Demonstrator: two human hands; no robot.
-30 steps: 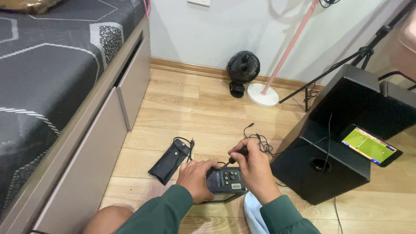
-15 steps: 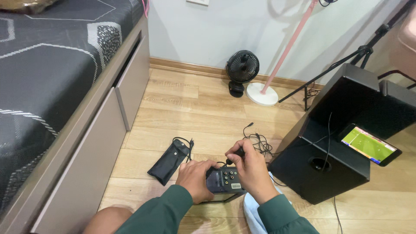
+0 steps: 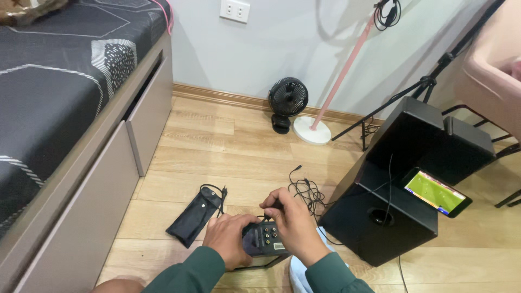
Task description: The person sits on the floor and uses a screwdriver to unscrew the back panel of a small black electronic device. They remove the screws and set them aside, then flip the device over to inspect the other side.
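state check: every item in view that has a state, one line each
left hand: gripping the small black device's left side
right hand: on the device's top edge, fingers at a plug
small black device: held off the floor, socket face up
black pouch: flat on the floor, apart from both hands
phone: screen lit, propped on the black speaker
desk fan: upright; running or not, cannot tell
bed drawer: slightly open
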